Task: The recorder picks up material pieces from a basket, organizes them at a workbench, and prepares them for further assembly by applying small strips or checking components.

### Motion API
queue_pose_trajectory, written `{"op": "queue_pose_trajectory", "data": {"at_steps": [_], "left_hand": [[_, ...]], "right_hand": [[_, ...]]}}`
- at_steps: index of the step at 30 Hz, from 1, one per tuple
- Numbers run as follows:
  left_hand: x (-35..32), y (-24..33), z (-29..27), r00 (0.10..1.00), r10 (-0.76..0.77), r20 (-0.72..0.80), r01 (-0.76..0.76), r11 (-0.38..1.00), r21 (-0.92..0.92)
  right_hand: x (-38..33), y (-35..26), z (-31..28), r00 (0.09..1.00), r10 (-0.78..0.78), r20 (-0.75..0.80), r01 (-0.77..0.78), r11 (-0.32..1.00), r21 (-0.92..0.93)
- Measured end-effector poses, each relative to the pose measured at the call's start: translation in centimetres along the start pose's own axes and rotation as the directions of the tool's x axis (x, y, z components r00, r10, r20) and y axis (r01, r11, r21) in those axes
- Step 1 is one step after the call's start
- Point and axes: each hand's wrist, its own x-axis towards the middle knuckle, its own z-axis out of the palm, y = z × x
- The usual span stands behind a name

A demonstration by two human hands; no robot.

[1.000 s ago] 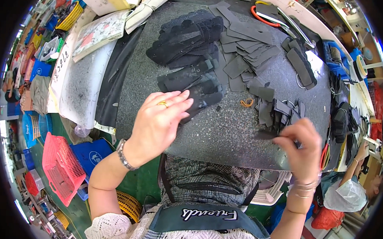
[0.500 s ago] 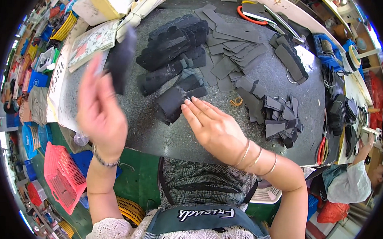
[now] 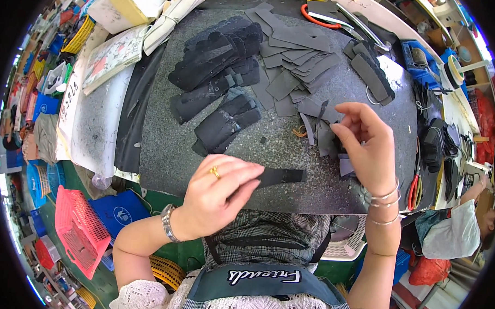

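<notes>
My left hand (image 3: pixel 216 191), near the table's front edge, pinches one end of a short black strip (image 3: pixel 285 178) of sheet material. The strip points right, over the speckled dark table top (image 3: pixel 203 172). My right hand (image 3: pixel 368 145) is raised at the right, thumb and forefinger apart. Its fingertips are beside a loose heap of small grey cut pieces (image 3: pixel 328 141), partly hidden behind the hand. A thin dark sliver (image 3: pixel 321 109) stands near the fingertips. Left of centre lies a stack of black pieces (image 3: pixel 227 121), with a small dark scrap (image 3: pixel 263 139) beside it.
Larger black pieces (image 3: pixel 207 66) are piled at the far left, with grey flat pieces (image 3: pixel 300 63) fanned beside them. Orange-handled scissors (image 3: pixel 320 18) lie at the back. A blue tray (image 3: pixel 419 62) stands far right. A pink basket (image 3: pixel 81 225) sits low left. Another person (image 3: pixel 452 232) is at right.
My left hand has come down and right from the left side and now holds a black strip. My right hand has left the black stack for the grey heap. A small scrap now lies mid-table.
</notes>
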Motion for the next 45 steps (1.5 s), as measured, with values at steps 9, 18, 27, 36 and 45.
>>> {"op": "queue_pose_trajectory", "data": {"at_steps": [9,18,27,36,45], "left_hand": [[2.0,-0.4,1.8,0.996,0.079,0.04,-0.083,0.99,0.111],[3.4,-0.8,3.6,0.86,-0.452,0.237,0.483,0.573,-0.662],[1.6,0.0,0.5,0.98,-0.134,0.148,0.157,0.975,-0.156],[-0.6,0.8,0.5,1.0,0.015,0.024,-0.012,0.994,-0.109],[-6.2,-0.3,0.6,0.964,0.129,0.231,-0.25,0.729,0.637]], "right_hand": [[-0.2,0.4,1.9,0.972,-0.149,0.183,0.179,0.971,-0.156],[-3.3,-0.6,4.5,0.965,0.088,0.249,-0.212,0.82,0.532],[-4.4,-3.1,3.4,0.943,-0.286,0.173,0.269,0.957,0.112],[-6.2,-3.6,5.1,0.894,-0.423,0.149,0.411,0.905,0.108],[-6.7,-2.7,4.2,0.963,0.159,0.219,-0.258,0.78,0.571]]}}
